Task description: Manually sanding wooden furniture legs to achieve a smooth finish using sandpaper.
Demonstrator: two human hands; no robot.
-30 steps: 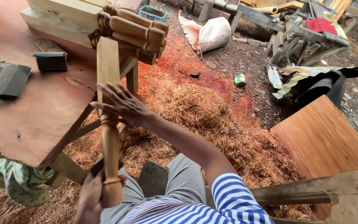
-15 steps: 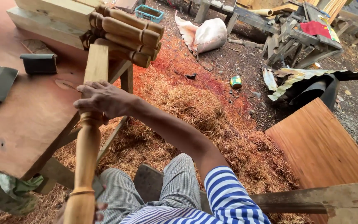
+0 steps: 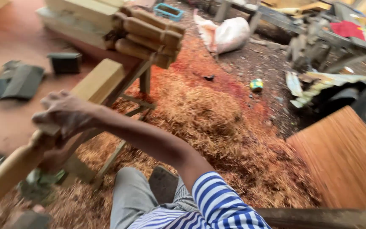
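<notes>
A pale turned wooden leg (image 3: 100, 78) leans slantwise against the edge of a reddish-brown table (image 3: 5, 123). Its square end is up near the table, and its round lower part (image 3: 9, 174) runs off the bottom left. My right hand (image 3: 62, 116) is closed around the leg's middle, with my arm in a blue-and-white striped sleeve reaching in from the bottom. My left hand does not show. The view is blurred by motion.
A bundle of similar turned legs (image 3: 149, 36) lies on pale planks (image 3: 85, 17) on the table, near dark sheets (image 3: 18, 80) and a dark block (image 3: 64, 62). Red-brown shavings (image 3: 217, 123) cover the ground. A white sack (image 3: 229, 34) and a wooden panel (image 3: 344, 161) lie to the right.
The leg has tipped from nearly upright to a strong slant, its lower end swinging left. My right hand stayed on it and moved left. My left hand has left the view.
</notes>
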